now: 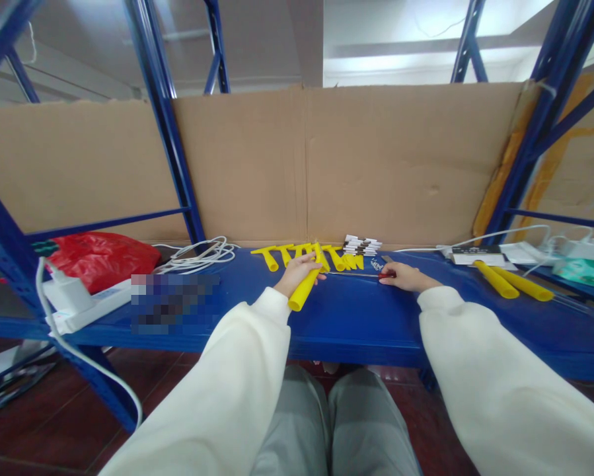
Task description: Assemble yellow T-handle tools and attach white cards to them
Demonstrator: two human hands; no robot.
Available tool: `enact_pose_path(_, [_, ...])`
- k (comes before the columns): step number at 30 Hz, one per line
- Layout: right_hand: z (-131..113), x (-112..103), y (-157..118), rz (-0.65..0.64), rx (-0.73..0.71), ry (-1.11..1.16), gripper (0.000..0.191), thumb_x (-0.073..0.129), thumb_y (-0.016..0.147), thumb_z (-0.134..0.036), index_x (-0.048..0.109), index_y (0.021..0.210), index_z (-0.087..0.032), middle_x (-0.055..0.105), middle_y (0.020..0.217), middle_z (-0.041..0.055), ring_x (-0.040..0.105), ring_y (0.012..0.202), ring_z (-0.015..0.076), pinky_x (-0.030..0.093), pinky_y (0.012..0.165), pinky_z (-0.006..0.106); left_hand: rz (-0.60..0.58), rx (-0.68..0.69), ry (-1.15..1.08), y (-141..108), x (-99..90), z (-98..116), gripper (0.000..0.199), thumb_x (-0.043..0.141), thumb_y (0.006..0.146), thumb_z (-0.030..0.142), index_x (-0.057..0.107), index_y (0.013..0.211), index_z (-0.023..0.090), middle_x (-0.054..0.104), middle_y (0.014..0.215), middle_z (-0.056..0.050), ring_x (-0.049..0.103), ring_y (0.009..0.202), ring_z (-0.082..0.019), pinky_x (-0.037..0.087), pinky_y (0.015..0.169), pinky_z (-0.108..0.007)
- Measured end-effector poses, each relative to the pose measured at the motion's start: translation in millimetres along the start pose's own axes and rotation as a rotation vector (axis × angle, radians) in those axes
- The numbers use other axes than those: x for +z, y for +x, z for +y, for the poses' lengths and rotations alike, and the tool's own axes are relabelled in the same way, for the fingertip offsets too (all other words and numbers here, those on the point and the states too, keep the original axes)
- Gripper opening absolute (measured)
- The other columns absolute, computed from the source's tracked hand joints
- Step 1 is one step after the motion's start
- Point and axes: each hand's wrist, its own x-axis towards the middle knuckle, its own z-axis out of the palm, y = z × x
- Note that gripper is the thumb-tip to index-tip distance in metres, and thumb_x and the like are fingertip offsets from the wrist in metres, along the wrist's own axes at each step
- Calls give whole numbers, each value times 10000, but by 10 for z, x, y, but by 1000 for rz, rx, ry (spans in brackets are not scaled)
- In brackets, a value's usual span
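My left hand [300, 272] is closed around a yellow handled piece [304, 291], its wide round end pointing down toward me. To the right, my right hand [398, 275] grips the dark red handle of a screwdriver [361, 275]. The long thin shaft points left, toward the yellow piece; whether its tip touches is too small to tell. Behind my left hand several yellow T-shaped pieces [267, 258] lie in a row. Small yellow parts [353, 262] and a stack of black-and-white pieces [362, 245] are between my hands, farther back. Small screws [376, 263] lie near my right fingertips.
On the blue shelf [356, 337] are a red plastic bag [103, 259], a white power strip [96, 307] and coiled white cable [202, 256] at left. Yellow tubes [497, 280] lie at right near a green-and-white packet [584, 271]. Cardboard [376, 158] stands behind, between blue posts.
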Motion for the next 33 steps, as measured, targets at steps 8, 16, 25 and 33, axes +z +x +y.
enact_pose_path(8, [-41, -68, -9, -4, -11, -123, 141, 741, 713, -342, 634, 728, -251, 725, 793, 35, 647, 782, 260, 437, 768, 422, -2, 7, -35, 109, -56, -82, 762, 782, 754, 51, 529, 1470, 118, 748, 789, -55, 682, 504, -139, 473, 427, -190])
enact_pose_path(16, [34, -230, -44, 120, 78, -128, 117, 697, 715, -278, 596, 771, -253, 734, 810, 16, 668, 824, 264, 414, 795, 409, 7, -3, -19, 93, -39, -96, 719, 712, 802, 15, 505, 1484, 107, 717, 712, -25, 673, 484, -135, 461, 416, -187])
enact_pose_path(25, [23, -139, 11, 207, -53, 168, 244, 735, 720, -435, 604, 800, -246, 726, 802, 28, 659, 758, 233, 480, 725, 361, -57, 15, 33, 104, -53, -120, 629, 777, 762, 54, 621, 1368, 116, 723, 719, -36, 664, 480, -131, 453, 409, -179])
enact_pose_path(33, [10, -136, 7, 189, -53, 201, 260, 747, 707, -432, 592, 790, -240, 720, 804, 35, 662, 762, 237, 499, 737, 374, -55, -8, 86, 38, -35, -64, 699, 711, 801, 38, 518, 1468, 120, 767, 909, -97, 676, 505, -123, 472, 422, -181])
